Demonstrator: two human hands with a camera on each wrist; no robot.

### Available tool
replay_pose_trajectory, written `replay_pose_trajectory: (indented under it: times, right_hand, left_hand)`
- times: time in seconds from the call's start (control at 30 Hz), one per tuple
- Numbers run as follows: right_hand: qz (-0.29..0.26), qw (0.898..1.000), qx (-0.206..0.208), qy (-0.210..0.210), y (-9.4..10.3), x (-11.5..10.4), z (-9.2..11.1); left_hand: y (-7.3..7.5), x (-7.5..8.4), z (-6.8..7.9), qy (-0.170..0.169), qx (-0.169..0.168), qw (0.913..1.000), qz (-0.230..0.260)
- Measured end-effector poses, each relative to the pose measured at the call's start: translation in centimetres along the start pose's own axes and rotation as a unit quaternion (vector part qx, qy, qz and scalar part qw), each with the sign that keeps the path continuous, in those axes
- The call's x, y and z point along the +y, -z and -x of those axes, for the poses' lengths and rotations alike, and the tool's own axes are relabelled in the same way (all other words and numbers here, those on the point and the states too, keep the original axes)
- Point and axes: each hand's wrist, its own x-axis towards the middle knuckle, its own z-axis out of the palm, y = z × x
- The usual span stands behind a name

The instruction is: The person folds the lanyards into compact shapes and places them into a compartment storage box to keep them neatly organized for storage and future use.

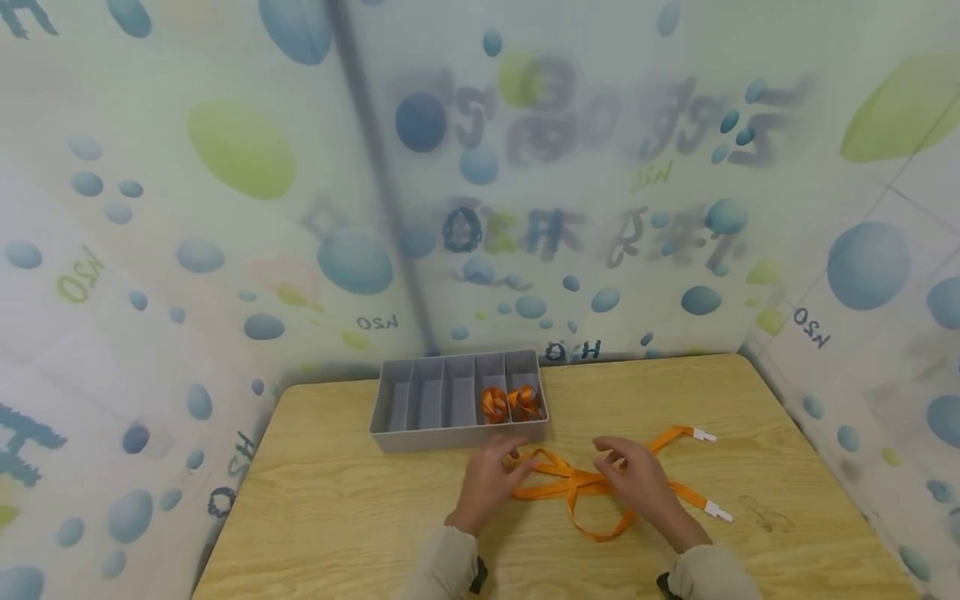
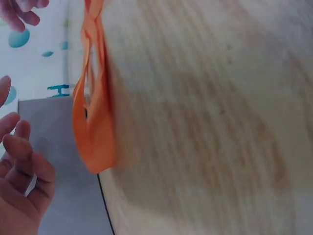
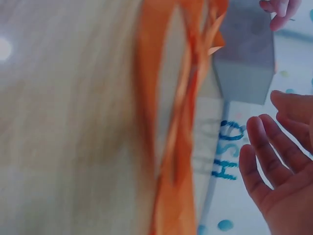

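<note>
An orange lanyard (image 1: 573,482) lies on the wooden table, its straps crossing at the middle with loops to the left and toward the front. Two strap ends with white clips (image 1: 717,511) point right. My left hand (image 1: 491,482) hovers at the left loop, fingers loosely bent. Over the right part of the straps is my right hand (image 1: 637,482), its fingers spread and slightly bent. In the left wrist view the left hand (image 2: 24,181) appears apart from the orange strap (image 2: 100,137). The right wrist view shows nothing in the right hand (image 3: 283,171), beside the straps (image 3: 178,186).
Behind the left hand stands a grey divided box (image 1: 461,438). Its two rightmost compartments each hold a rolled orange lanyard (image 1: 493,405). A patterned curtain (image 1: 570,208) with blue and green spots surrounds the wooden table (image 1: 322,500) at the back and sides.
</note>
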Motion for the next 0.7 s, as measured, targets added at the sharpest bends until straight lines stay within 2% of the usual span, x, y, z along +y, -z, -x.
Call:
replay_pose_trajectory:
  times: [0.1,0.2,0.37,0.5,0.7]
  right_hand:
    - [-0.008,1.000,-0.018,-0.007,0.2,0.8,0.5]
    - [-0.021,0.998,-0.039,-0.034,0.4,1.4,0.8]
    - [-0.022,0.995,-0.074,-0.068,0.4,2.3,1.3]
    - [-0.011,0.992,-0.098,-0.079,0.2,2.8,1.4]
    - [0.007,0.991,-0.104,-0.089,-0.3,3.3,1.6]
  left_hand:
    - [-0.4,0.1,0.2,0.003,-0.024,0.9996,0.013]
    - [-0.9,0.1,0.3,0.006,-0.041,0.9990,0.016]
    - [-1.5,0.0,0.6,0.009,-0.067,0.9976,-0.011]
    - [-1.8,-0.1,0.8,-0.007,-0.081,0.9957,-0.045]
    - [-2.3,-0.5,0.9,-0.024,-0.087,0.9935,-0.069]
